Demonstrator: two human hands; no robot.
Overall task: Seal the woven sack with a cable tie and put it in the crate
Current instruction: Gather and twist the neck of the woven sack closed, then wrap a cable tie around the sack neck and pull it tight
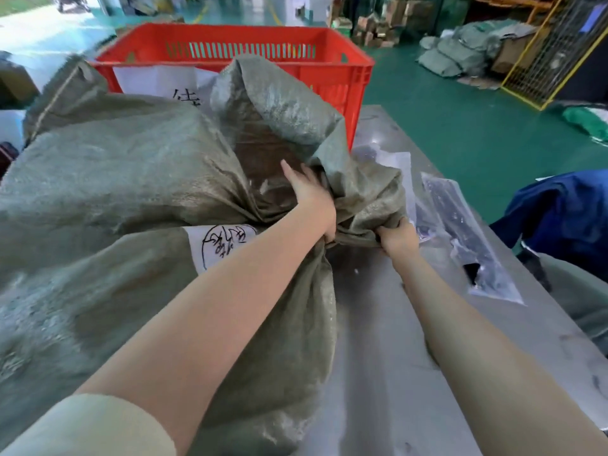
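Observation:
A large grey-green woven sack [115, 179] lies full on the steel table, its mouth open toward the right with plastic-wrapped goods showing inside. A white label with black handwriting [220, 245] sticks to its side. My left hand [312, 199] presses against the gathered cloth at the sack's mouth, fingers pointing into the opening. My right hand [399, 240] clutches a bunch of the mouth's fabric at its lower right edge. Behind the sack stands a red plastic crate [332, 44] with slotted walls. No cable tie is visible.
The steel table [394, 373] runs toward me on the right. Clear plastic bags with dark items [467, 238] lie beside my right hand. A blue garment [566, 218] sits at the table's right edge. Green floor, more sacks [460, 51] and a yellow cage [543, 51] lie beyond.

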